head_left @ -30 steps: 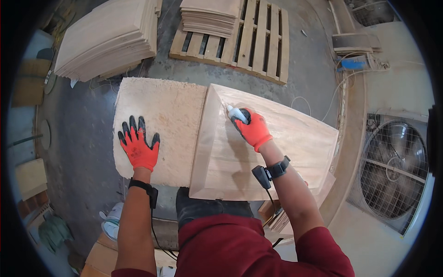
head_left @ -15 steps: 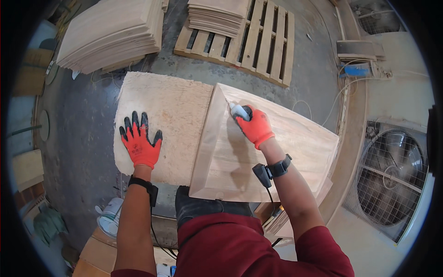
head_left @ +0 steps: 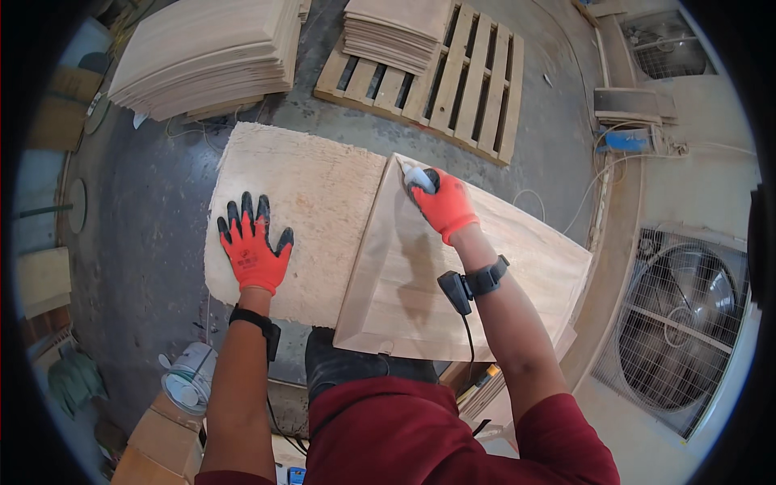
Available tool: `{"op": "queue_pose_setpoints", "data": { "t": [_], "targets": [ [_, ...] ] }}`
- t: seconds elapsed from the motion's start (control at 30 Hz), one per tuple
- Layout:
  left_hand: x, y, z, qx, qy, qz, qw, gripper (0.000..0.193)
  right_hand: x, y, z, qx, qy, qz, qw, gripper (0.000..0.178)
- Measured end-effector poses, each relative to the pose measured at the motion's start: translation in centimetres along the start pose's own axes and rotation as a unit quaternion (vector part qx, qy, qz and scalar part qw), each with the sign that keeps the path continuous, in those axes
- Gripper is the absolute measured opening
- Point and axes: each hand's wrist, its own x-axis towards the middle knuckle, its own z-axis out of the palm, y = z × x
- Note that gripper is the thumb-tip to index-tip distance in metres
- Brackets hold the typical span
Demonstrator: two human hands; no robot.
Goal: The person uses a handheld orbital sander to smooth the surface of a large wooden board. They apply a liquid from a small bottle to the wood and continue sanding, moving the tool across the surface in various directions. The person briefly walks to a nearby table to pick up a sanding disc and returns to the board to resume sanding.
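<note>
My right hand [head_left: 443, 204], in a red and black work glove, is closed around a small white squeeze bottle [head_left: 418, 178]. The bottle's pointed nozzle touches or hovers just over the far left corner of a framed wooden panel [head_left: 453, 283]; I cannot tell which. Left of the panel lies a rough-edged plywood board [head_left: 315, 210]. On that board my left hand [head_left: 256, 244], gloved alike, rests flat with fingers spread and nothing in it. Both wrists wear black straps.
A tall stack of wooden panels [head_left: 206, 56] stands at the far left. Beyond the work, a slatted pallet [head_left: 465, 89] carries a smaller stack of panels [head_left: 396, 32]. A white bucket [head_left: 191, 378] sits near my left forearm. Large caged fans [head_left: 683, 315] line the right wall.
The bottle's tip has moved away from me along the panel's mitred seam to its far left corner. My left hand stays flat on the plywood. The whole view has shifted slightly.
</note>
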Motion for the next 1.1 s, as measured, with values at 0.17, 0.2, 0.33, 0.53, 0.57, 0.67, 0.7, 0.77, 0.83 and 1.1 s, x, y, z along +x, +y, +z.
{"op": "queue_pose_setpoints", "data": {
  "t": [0.17, 0.2, 0.33, 0.53, 0.57, 0.67, 0.7, 0.77, 0.83, 1.1],
  "targets": [
    [0.1, 0.2, -0.3, 0.011, -0.051, -0.027, 0.998, 0.075, -0.1, -0.2, -0.5, 0.023, -0.009, 0.002, 1.000, 0.030],
    [0.1, 0.0, -0.2, 0.004, -0.006, -0.006, 1.000, 0.074, -0.5, -0.2, -0.9, 0.042, -0.016, 0.010, 0.999, 0.030],
    [0.1, 0.4, -0.7, 0.012, -0.076, -0.039, 0.996, 0.075, -2.6, 2.5, -1.4, 0.059, 0.006, 0.010, 0.998, 0.031],
    [0.0, 0.5, -0.7, 0.028, -0.052, -0.025, 0.998, 0.080, -4.2, 3.9, -1.5, 0.026, -0.009, 0.018, 0.999, 0.030],
    [-0.2, 0.3, -0.2, 0.022, -0.044, -0.022, 0.999, 0.080, -4.3, 3.5, -1.5, 0.020, -0.012, 0.021, 1.000, 0.030],
    [-0.2, 0.3, 0.0, 0.008, -0.013, -0.007, 1.000, 0.078, -4.6, 3.3, -1.4, 0.001, -0.007, 0.009, 1.000, 0.028],
    [-0.2, 0.3, 0.0, 0.007, 0.000, 0.000, 1.000, 0.077, -4.8, 3.2, -1.3, -0.006, -0.005, 0.002, 1.000, 0.027],
    [-0.1, 0.4, -0.1, 0.011, -0.016, -0.008, 1.000, 0.073, -5.3, 2.8, -1.5, 0.018, -0.031, 0.029, 0.999, 0.025],
    [-0.1, 0.5, -0.3, 0.020, -0.075, -0.038, 0.996, 0.069, -5.9, 2.8, -1.3, 0.030, -0.041, 0.036, 0.998, 0.024],
    [-0.3, 0.4, 0.2, 0.000, 0.032, 0.015, 0.999, 0.069, -9.1, 2.9, -0.4, 0.016, -0.051, 0.012, 0.998, 0.026]
  ]
}}
